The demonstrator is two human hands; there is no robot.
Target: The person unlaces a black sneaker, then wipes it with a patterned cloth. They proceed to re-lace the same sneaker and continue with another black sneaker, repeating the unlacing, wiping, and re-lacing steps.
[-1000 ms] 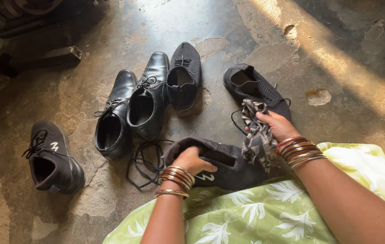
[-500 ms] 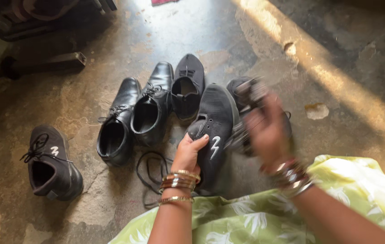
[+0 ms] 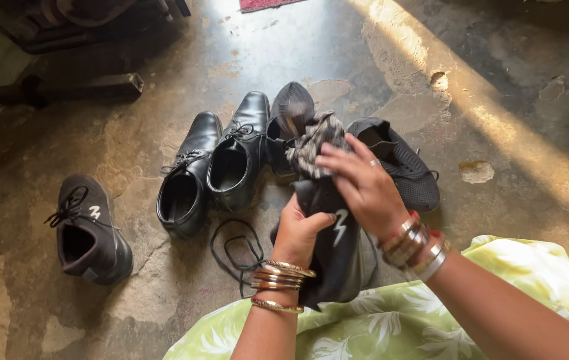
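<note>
My left hand [image 3: 301, 230] grips a dark sneaker [image 3: 338, 257] with a white zigzag mark, held upright with its toe pointing away from me. My right hand [image 3: 363, 187] presses a patterned grey cloth [image 3: 311, 147] against the sneaker's toe. Both wrists carry several bangles. The sneaker rests over my lap, which is covered by green leaf-print fabric [image 3: 391, 327].
On the concrete floor stand two black leather lace-up shoes [image 3: 211, 173], two black knit shoes [image 3: 401, 163] and the matching dark sneaker [image 3: 88, 230] at the left. A loose black lace [image 3: 234, 247] lies by my left wrist. A dark metal bar [image 3: 78, 87] lies at the back left.
The sneaker went from lying on its side to upright in my left hand. My right hand swung the cloth in from the right onto the sneaker's toe.
</note>
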